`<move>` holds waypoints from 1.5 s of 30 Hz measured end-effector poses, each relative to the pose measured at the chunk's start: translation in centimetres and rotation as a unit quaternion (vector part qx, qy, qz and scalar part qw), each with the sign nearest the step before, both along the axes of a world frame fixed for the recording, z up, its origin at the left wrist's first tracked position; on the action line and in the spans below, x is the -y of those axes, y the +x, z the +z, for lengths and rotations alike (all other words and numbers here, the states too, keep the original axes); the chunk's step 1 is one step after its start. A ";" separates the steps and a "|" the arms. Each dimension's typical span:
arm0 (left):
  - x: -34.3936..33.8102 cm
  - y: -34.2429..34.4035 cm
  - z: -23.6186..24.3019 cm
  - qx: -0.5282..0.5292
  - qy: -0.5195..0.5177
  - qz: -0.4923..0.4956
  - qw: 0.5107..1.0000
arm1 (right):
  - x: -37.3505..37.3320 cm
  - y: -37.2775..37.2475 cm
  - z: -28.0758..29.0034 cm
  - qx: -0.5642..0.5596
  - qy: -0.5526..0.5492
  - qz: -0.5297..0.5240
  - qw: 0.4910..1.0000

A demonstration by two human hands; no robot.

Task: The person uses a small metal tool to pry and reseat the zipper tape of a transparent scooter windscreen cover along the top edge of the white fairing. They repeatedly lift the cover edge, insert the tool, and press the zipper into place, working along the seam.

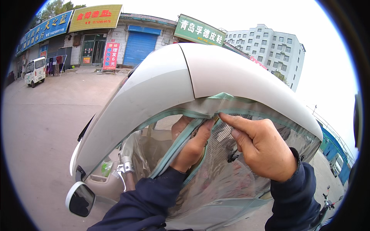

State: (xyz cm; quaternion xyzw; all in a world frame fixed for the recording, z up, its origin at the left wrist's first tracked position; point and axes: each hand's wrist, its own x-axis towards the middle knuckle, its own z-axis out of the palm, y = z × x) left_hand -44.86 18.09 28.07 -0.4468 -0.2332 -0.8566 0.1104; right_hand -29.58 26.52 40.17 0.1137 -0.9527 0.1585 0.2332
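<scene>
A clear plastic side curtain (227,181) with pale green edging is seen hanging beneath the white curved roof (185,77) of a small covered scooter. The left hand (191,144) is reached in behind the curtain's slanted green zipper band (175,152), with the thumb pressed up against the top edge just under the roof; its fingers are closed around the band. The right hand (262,148) is held on the outside, its forefinger and thumb pinched together on the green trim (231,111) where the curtain meets the roof rim, touching the left thumb there. Both forearms are covered by dark blue sleeves (146,200). A round side mirror (79,199) is mounted low at the left, and a chrome brake lever (124,171) is visible through the plastic, near a small green bottle (106,167). Shopfronts with a blue roller shutter (139,46) are lined up behind, and a small white vehicle (35,71) is parked far left on the pavement.
</scene>
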 end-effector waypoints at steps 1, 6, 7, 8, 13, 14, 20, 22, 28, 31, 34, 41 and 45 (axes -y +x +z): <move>-0.1 -0.1 0.0 0.005 -0.001 -0.001 1.000 | 0.4 0.0 0.3 -0.003 0.016 -0.003 1.000; 0.2 -0.6 -0.4 -0.007 -0.043 0.036 0.998 | 2.0 -0.5 2.4 0.070 -0.010 -0.056 0.996; 0.3 -0.7 -0.5 -0.015 -0.057 0.043 0.997 | 2.1 -0.7 2.9 0.094 -0.022 -0.080 0.992; 0.2 -0.9 -0.5 -0.019 -0.059 0.055 0.997 | 2.2 -0.8 3.3 0.118 -0.035 -0.104 0.987; -0.2 -2.0 -0.9 -0.039 -0.060 0.097 0.993 | 2.3 -1.4 1.7 0.032 0.055 -0.091 0.994; -0.3 -2.2 -1.0 -0.040 -0.067 0.123 0.989 | 2.3 -1.6 0.9 -0.029 0.180 -0.074 0.980; -0.9 -2.1 -0.7 0.010 -0.029 0.097 0.995 | 1.4 -1.9 -1.1 -0.086 0.227 -0.097 0.965; -0.9 -2.2 -0.3 0.022 -0.028 0.101 0.994 | 0.9 -2.4 -0.8 -0.091 0.193 -0.076 0.974; -0.7 -2.5 0.0 0.011 -0.048 0.107 0.993 | 0.6 -2.3 -0.3 -0.057 0.091 -0.069 0.992; -0.4 -2.2 -0.2 -0.008 -0.055 0.153 0.987 | 1.2 -2.0 -0.2 -0.041 0.060 -0.081 0.994; 0.0 -1.8 -0.1 -0.019 -0.056 0.177 0.982 | 1.0 -2.1 0.6 0.016 -0.077 -0.028 0.996; -0.3 -2.2 0.0 -0.053 -0.054 0.228 0.971 | -0.5 -2.3 -0.1 -0.029 0.006 -0.026 0.999; -0.5 -2.8 -0.2 -0.094 -0.059 0.296 0.949 | 0.8 -2.3 -0.8 -0.143 0.283 -0.075 0.945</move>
